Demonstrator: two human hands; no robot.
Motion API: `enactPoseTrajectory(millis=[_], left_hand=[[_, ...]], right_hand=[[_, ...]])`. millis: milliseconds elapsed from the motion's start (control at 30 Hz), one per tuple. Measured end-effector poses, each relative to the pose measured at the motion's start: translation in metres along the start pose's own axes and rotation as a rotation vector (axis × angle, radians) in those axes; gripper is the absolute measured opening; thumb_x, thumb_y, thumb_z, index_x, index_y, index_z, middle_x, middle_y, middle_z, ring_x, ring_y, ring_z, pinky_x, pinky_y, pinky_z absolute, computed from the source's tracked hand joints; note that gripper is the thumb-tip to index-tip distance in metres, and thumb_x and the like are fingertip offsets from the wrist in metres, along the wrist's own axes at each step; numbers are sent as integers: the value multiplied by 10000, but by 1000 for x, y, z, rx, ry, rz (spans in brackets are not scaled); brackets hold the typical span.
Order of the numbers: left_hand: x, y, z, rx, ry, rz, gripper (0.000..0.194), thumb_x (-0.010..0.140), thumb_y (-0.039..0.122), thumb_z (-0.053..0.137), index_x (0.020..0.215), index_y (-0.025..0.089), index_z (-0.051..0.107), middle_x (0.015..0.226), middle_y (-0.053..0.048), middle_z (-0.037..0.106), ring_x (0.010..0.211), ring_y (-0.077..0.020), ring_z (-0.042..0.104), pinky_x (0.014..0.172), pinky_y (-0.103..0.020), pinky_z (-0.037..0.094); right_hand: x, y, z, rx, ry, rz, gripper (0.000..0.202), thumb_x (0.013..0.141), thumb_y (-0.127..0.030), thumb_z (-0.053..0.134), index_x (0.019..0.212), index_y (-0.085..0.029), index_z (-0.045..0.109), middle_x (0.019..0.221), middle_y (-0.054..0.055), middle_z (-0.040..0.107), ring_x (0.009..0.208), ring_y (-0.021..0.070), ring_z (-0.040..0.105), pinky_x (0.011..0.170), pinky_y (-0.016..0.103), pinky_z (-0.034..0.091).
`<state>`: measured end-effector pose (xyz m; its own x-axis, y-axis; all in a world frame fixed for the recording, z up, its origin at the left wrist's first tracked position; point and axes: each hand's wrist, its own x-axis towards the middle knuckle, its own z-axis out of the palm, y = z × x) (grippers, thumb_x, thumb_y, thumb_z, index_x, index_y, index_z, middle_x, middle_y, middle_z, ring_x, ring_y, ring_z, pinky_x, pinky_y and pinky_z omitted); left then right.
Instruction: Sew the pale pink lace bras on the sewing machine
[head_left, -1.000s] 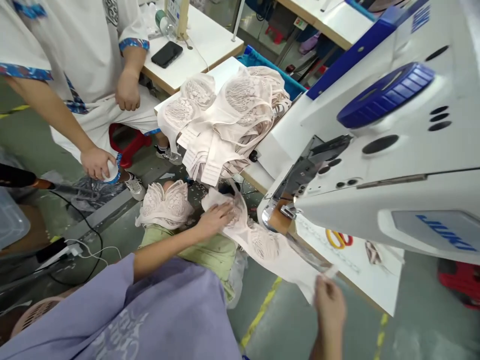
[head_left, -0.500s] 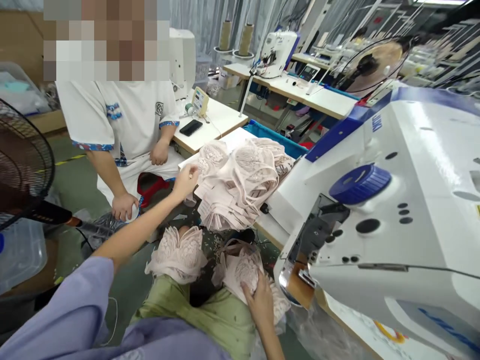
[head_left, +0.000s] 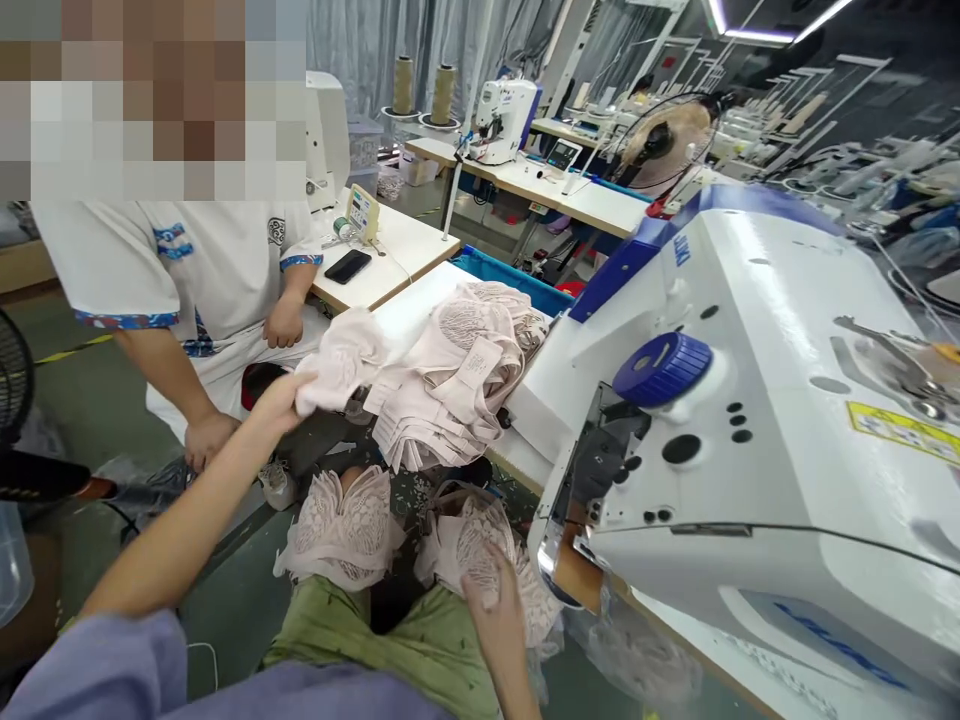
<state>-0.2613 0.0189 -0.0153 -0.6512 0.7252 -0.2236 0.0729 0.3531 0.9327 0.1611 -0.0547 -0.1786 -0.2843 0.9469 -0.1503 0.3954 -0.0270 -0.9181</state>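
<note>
My left hand (head_left: 279,402) is closed on the edge of a pale pink lace bra (head_left: 343,358), lifted at the left of the table corner. Beside it, a pile of matching bras (head_left: 442,400) lies on the white table, bands stacked toward me and a pale tag-like panel on top. My right hand (head_left: 496,622) rests on another lace bra (head_left: 476,540) draped over my right knee, thumb and fingers apart; some fingers are hidden. A further bra (head_left: 345,525) lies over my left knee, cups up.
A large white and blue sewing machine (head_left: 750,400) stands close on my right. Across the table corner sits a co-worker (head_left: 225,270), hands low. A black phone (head_left: 348,266) lies on the neighbouring table. At the left edge is a fan (head_left: 13,385).
My left hand has moved left and toward me, drawing a bra off the pile's left side. My right hand stays at the right knee, its fingers more spread. The view has turned right.
</note>
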Motion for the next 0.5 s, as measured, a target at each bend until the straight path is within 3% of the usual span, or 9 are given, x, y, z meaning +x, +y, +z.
enactPoseTrajectory(millis=[33,100,133,167,233,300,367,433,500], left_hand=[[-36,-15,3,-87,-57,-13,396,814,318,650,1146,103,633,1049,-156,733,974,-288,704,823,-393,585],[-114,-54,15,-497,-269,-231,499,718,337,788,1160,145,659,1160,-146,718,1064,-319,680,896,-407,560],[-151,-75,22,-577,-394,-364,530,680,319,841,1159,166,675,1171,-134,720,1082,-325,675,924,-411,544],[-184,-95,30,-597,-516,-487,520,656,318,869,1120,158,698,1148,-141,729,1076,-339,677,943,-430,528],[-232,-125,43,-639,-654,-612,527,651,395,871,1086,136,725,1095,-159,743,1087,-363,672,994,-461,487],[-254,-139,55,-762,-746,-722,587,674,605,783,1075,178,739,1121,-144,739,1178,-380,627,1030,-485,466],[-258,-139,65,-871,-771,-774,677,694,746,654,1067,188,738,1163,-145,724,1249,-387,580,1054,-508,455],[-254,-134,77,-918,-762,-802,672,728,733,611,1071,166,724,1181,-152,715,1271,-383,565,1073,-523,445],[-251,-131,91,-915,-747,-842,548,751,609,667,1064,161,712,1145,-127,734,1258,-362,583,1089,-514,441]], right_hand=[[-6,-15,12,153,-117,22,761,849,-682,574,1448,-233,435,1521,161,434,1414,341,409,1142,521,360],[-16,-48,35,480,-334,23,926,759,-803,577,1470,-235,409,1527,165,435,1402,325,434,1154,497,357],[-20,-66,43,576,-388,25,970,721,-834,583,1462,-228,427,1501,168,469,1377,325,463,1144,489,372],[-23,-82,47,611,-384,48,949,716,-835,588,1429,-220,474,1447,165,529,1331,324,508,1124,484,395],[-31,-108,44,559,-305,136,764,789,-768,581,1313,-212,593,1292,144,649,1205,311,594,1065,469,446],[-43,-121,28,483,-252,188,599,852,-694,563,1186,-209,676,1167,127,705,1110,303,633,1019,459,470],[-58,-120,5,465,-255,186,524,845,-662,595,1081,-211,719,1109,122,722,1080,312,641,1003,460,472],[-74,-110,-20,534,-234,221,492,807,-659,641,1016,-224,731,1046,113,736,1029,318,658,957,466,493],[-86,-93,-48,660,-164,305,486,780,-657,668,1002,-228,726,953,103,744,911,302,686,858,447,528]])
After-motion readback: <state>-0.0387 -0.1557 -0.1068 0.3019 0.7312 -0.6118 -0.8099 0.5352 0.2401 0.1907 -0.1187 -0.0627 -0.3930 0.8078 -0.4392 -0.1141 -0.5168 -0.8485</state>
